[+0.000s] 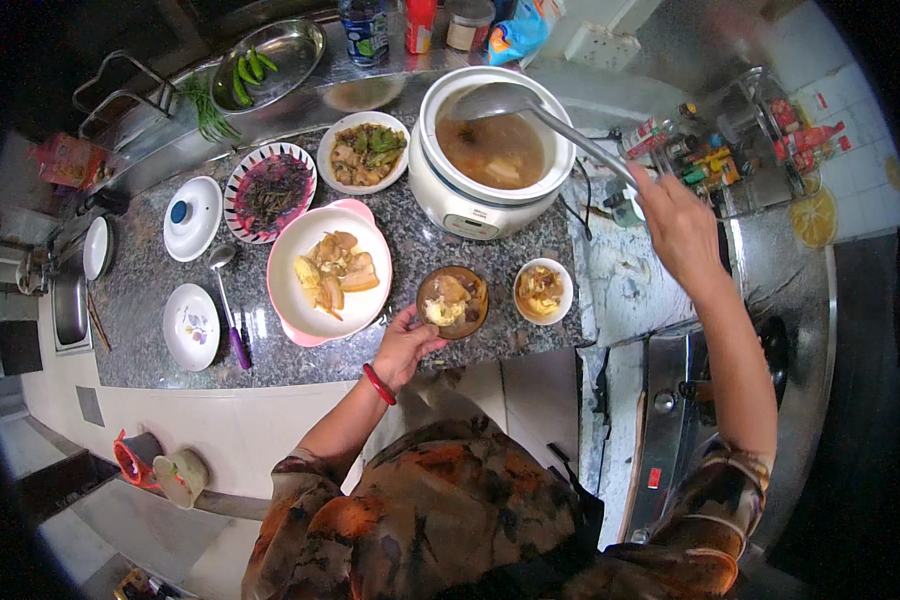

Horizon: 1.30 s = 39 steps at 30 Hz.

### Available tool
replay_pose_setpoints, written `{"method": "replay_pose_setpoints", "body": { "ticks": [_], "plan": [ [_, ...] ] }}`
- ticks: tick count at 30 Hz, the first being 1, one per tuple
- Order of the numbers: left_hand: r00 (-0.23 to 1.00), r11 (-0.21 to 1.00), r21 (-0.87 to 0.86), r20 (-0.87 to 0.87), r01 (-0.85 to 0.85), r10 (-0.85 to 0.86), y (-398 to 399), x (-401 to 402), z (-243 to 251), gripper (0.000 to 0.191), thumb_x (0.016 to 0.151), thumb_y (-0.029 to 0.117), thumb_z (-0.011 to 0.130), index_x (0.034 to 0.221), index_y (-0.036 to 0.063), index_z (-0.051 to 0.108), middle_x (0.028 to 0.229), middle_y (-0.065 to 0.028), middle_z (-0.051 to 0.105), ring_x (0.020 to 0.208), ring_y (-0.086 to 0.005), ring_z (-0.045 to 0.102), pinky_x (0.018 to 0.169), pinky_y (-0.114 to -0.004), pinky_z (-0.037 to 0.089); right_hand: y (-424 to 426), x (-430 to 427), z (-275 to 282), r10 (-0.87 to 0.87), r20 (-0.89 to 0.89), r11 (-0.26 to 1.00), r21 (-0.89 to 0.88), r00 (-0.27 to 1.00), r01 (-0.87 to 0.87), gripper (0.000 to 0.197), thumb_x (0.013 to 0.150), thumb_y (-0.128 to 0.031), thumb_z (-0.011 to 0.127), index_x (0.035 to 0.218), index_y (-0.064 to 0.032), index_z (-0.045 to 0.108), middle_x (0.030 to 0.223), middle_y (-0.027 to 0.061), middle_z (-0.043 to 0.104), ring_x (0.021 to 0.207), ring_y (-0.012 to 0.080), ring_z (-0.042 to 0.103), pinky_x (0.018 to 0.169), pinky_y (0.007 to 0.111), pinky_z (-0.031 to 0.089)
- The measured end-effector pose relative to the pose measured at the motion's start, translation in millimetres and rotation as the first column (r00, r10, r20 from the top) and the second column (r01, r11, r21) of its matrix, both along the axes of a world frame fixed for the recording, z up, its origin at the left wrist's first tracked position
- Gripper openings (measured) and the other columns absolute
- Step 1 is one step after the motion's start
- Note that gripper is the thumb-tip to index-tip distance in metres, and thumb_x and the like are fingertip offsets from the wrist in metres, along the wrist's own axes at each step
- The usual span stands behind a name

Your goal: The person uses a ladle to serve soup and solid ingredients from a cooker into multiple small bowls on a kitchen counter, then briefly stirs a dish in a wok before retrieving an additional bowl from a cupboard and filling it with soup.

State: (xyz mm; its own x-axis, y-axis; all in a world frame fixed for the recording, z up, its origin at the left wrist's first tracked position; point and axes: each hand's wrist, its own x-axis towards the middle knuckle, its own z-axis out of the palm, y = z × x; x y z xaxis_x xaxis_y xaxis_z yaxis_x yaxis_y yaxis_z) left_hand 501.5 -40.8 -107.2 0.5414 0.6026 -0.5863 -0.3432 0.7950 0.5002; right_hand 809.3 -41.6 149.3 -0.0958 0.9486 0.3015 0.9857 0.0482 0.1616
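My right hand grips the handle of a metal ladle, whose bowl hangs over the open white electric stew pot. Brown broth with a pale chunk in it fills much of the pot. With my left hand I hold the rim of a small amber bowl at the counter's front. Pieces of food and some liquid are inside it. To its right stands a small white bowl of similar food. A pink-rimmed white dish with meat pieces sits to its left.
Behind are a plate of dark greens and a plate of meat with green peppers. A white lid, a floral plate and a purple-handled spoon lie left. A gas stove and seasoning bottles are right.
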Motion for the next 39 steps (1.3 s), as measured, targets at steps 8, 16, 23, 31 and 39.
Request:
{"method": "replay_pose_setpoints", "body": {
  "ticks": [8, 16, 23, 31, 39],
  "plan": [
    [0.998, 0.999, 0.010, -0.047, 0.053, -0.052, 2, 6, 2, 0.040, 0.077, -0.005, 0.052, 0.114, 0.0027, 0.042, 0.098, -0.0095, 0.056, 0.079, -0.0184, 0.059, 0.071, -0.030, 0.053, 47, 10, -27, 0.216, 0.070, 0.976, -0.048, 0.974, -0.213, 0.037, 0.071, -0.001, 0.048, 0.105, -0.0133, 0.057, 0.070, 0.0088, 0.050, 0.066, 0.0262, 0.054, 0.054, 0.037, 0.044],
    [0.982, 0.990, 0.041, -0.141, 0.135, -0.128, 3, 5, 2, 0.041, 0.079, -0.002, 0.052, 0.118, 0.0038, 0.042, 0.103, -0.0078, 0.054, 0.087, -0.0171, 0.057, 0.074, -0.028, 0.051, 68, 19, -25, 0.349, 0.106, 0.935, -0.106, 0.931, -0.339, 0.035, 0.073, -0.001, 0.051, 0.105, -0.0132, 0.059, 0.069, 0.0074, 0.047, 0.065, 0.0233, 0.052, 0.056, 0.034, 0.044],
    [0.987, 0.997, 0.052, -0.152, 0.054, -0.045, -11, -1, 15, 0.059, 0.080, 0.000, 0.054, 0.129, 0.0060, 0.024, 0.105, -0.0148, 0.053, 0.089, -0.0236, 0.058, 0.074, -0.030, 0.052, 79, 19, 15, 0.462, 0.281, 0.885, -0.205, 0.841, -0.418, 0.031, 0.073, -0.010, 0.052, 0.102, -0.0154, 0.060, 0.077, 0.0056, 0.053, 0.075, 0.0221, 0.054, 0.061, 0.034, 0.047],
    [0.996, 0.998, -0.004, -0.049, 0.068, -0.068, -43, -29, 34, 0.044, 0.085, 0.007, 0.049, 0.125, 0.0037, 0.031, 0.106, -0.0210, 0.052, 0.091, -0.0282, 0.058, 0.076, -0.033, 0.051, 88, 29, 52, 0.574, 0.398, 0.810, -0.142, 0.716, -0.570, 0.038, 0.062, -0.006, 0.057, 0.099, -0.0142, 0.059, 0.074, 0.0039, 0.046, 0.074, 0.0201, 0.047, 0.060, 0.032, 0.042],
    [0.962, 0.954, -0.129, 0.015, 0.272, -0.273, -59, -78, 26, 0.035, 0.086, 0.009, 0.048, 0.119, 0.0041, 0.041, 0.108, -0.0179, 0.053, 0.095, -0.0273, 0.056, 0.083, -0.037, 0.046, 71, 51, 64, 0.283, 0.439, 0.958, -0.099, 0.852, -0.267, 0.040, 0.066, -0.009, 0.054, 0.105, -0.0154, 0.058, 0.075, 0.0043, 0.048, 0.074, 0.0210, 0.049, 0.060, 0.033, 0.043]
  ]
}}
